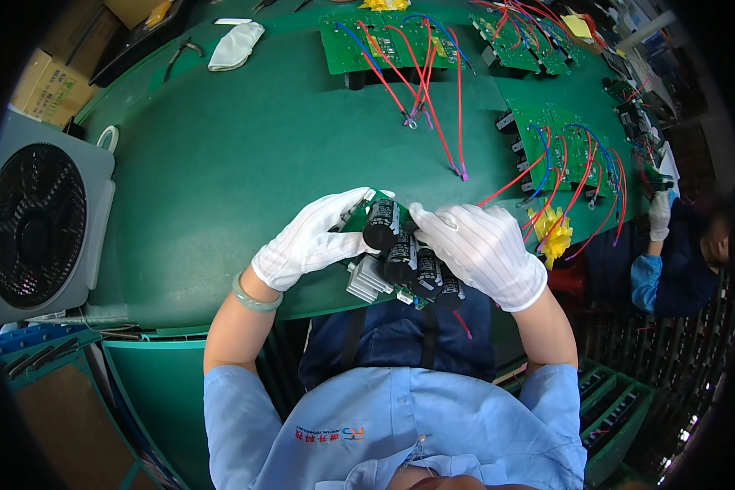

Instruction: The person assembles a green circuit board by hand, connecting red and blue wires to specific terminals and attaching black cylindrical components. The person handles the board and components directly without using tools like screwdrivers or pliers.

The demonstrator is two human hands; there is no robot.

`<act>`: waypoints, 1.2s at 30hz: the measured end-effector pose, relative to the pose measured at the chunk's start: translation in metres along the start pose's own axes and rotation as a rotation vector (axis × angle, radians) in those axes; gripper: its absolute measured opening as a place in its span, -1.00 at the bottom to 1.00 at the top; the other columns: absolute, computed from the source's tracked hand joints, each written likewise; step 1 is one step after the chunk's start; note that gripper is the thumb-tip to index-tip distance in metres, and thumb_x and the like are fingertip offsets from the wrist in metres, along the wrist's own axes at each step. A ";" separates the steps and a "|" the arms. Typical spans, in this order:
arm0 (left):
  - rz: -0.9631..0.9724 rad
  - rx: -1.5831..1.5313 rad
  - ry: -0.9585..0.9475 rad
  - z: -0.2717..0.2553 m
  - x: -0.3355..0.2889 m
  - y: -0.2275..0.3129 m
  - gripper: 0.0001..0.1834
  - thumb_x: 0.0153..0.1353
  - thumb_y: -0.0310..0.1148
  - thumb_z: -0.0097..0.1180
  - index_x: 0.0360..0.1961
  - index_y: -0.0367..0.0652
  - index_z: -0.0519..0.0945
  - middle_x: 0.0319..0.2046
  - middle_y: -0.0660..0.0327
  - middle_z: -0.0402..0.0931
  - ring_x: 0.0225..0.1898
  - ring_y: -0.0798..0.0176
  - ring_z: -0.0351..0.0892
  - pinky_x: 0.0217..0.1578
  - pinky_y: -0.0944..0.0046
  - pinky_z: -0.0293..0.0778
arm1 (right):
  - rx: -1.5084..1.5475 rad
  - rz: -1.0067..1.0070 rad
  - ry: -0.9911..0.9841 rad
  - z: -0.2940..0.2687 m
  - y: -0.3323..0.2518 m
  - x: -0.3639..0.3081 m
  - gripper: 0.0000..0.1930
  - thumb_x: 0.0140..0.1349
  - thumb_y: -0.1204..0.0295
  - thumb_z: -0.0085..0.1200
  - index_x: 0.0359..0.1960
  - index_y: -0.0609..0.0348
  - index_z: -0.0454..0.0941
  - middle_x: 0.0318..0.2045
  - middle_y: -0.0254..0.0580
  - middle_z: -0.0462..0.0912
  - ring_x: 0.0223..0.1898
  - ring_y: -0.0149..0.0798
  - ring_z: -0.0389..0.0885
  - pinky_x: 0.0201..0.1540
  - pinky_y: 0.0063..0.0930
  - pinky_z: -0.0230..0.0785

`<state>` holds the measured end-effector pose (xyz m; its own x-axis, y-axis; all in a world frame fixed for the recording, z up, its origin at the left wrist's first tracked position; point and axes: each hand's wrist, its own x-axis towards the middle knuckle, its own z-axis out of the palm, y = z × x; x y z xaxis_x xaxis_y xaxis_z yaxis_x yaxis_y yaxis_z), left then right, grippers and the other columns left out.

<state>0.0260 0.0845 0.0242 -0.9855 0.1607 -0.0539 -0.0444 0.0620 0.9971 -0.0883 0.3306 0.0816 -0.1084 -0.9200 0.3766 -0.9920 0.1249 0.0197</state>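
Observation:
A circuit board is held tilted on its side over the table's near edge, with several black cylindrical capacitors (381,226) and a silver finned heat sink (368,280) facing me. My left hand (310,238), in a white striped glove, grips the board's left end, thumb beside the first capacitor. Also gloved, my right hand (483,249) is closed at the board's right side. Its fingers curl in by the capacitors, and their tips are partly hidden. A short red wire (463,324) hangs below the board.
Circuit boards with red and blue wires stand at the far middle (384,49), far right (531,45) and right (559,147). Yellow material (554,235) lies by the right board. A fan (37,224) stands left; a white glove (237,45) and pliers (181,57) lie far left. A co-worker's gloved hand (660,214) is at right.

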 end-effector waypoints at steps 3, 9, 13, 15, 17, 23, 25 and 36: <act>0.017 -0.002 0.000 0.000 0.002 -0.001 -0.24 0.21 -0.07 0.37 0.30 -0.32 0.44 0.01 0.20 0.59 0.00 0.39 0.54 0.09 0.28 0.49 | -0.019 0.025 0.050 0.005 -0.002 -0.007 -0.56 0.16 0.39 0.23 0.09 0.27 0.57 -0.42 -0.33 0.55 -0.48 -0.38 0.57 -0.53 -0.43 0.30; 0.007 -0.019 0.010 0.001 0.000 -0.001 -0.30 0.22 -0.08 0.36 0.25 -0.30 0.48 -0.03 0.15 0.60 -0.03 0.30 0.55 0.07 0.24 0.47 | -0.052 0.014 0.055 0.008 -0.003 -0.010 -0.53 0.10 0.41 0.20 0.10 0.27 0.58 -0.43 -0.35 0.54 -0.48 -0.39 0.56 -0.53 -0.44 0.27; 0.055 -0.009 0.031 0.003 0.002 -0.001 -0.33 0.22 -0.07 0.36 0.22 -0.29 0.50 -0.05 0.13 0.62 -0.05 0.26 0.56 0.06 0.22 0.46 | -0.054 0.001 -0.014 0.006 -0.005 -0.011 -0.48 -0.01 0.44 0.26 0.09 0.18 0.64 -0.42 -0.37 0.61 -0.50 -0.38 0.55 -0.54 -0.42 0.26; -0.024 -0.026 0.004 0.001 0.003 0.005 -0.28 0.19 -0.13 0.39 0.28 -0.32 0.45 -0.02 0.19 0.59 -0.04 0.35 0.54 0.06 0.27 0.48 | -0.074 -0.008 -0.001 0.005 -0.005 -0.011 -0.46 -0.06 0.43 0.22 0.08 0.18 0.65 -0.40 -0.37 0.62 -0.49 -0.38 0.56 -0.55 -0.43 0.26; -0.049 -0.026 -0.003 0.001 0.003 0.004 -0.25 0.18 -0.17 0.40 0.31 -0.34 0.43 -0.01 0.21 0.57 -0.03 0.40 0.53 0.07 0.30 0.49 | -0.074 -0.011 0.028 0.006 -0.005 -0.012 -0.45 -0.10 0.42 0.20 0.06 0.19 0.66 -0.38 -0.36 0.64 -0.48 -0.38 0.57 -0.54 -0.44 0.26; -0.074 -0.035 -0.002 0.001 0.002 0.004 -0.27 0.19 -0.21 0.40 0.31 -0.34 0.43 0.00 0.23 0.57 -0.02 0.41 0.52 0.10 0.32 0.47 | -0.064 -0.001 0.048 0.006 -0.006 -0.011 -0.46 -0.10 0.43 0.20 0.04 0.20 0.67 -0.35 -0.32 0.67 -0.45 -0.35 0.60 -0.52 -0.43 0.30; -0.057 -0.060 0.005 0.002 0.002 0.004 -0.27 0.18 -0.22 0.41 0.31 -0.34 0.44 -0.01 0.24 0.57 -0.02 0.42 0.51 0.10 0.32 0.47 | -0.055 0.001 0.056 0.007 -0.006 -0.012 -0.47 -0.09 0.44 0.20 0.04 0.20 0.67 -0.36 -0.32 0.67 -0.45 -0.35 0.60 -0.52 -0.43 0.31; -0.071 0.001 0.016 0.000 0.003 0.000 -0.25 0.16 -0.19 0.42 0.30 -0.34 0.45 -0.01 0.25 0.58 0.00 0.43 0.51 0.10 0.32 0.45 | -0.016 0.046 0.046 0.009 -0.005 -0.011 -0.54 -0.02 0.47 0.31 0.02 0.22 0.66 -0.41 -0.33 0.63 -0.47 -0.33 0.59 -0.54 -0.41 0.29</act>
<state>0.0233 0.0853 0.0240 -0.9823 0.1404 -0.1240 -0.1145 0.0734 0.9907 -0.0822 0.3371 0.0693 -0.1500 -0.8952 0.4197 -0.9848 0.1727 0.0165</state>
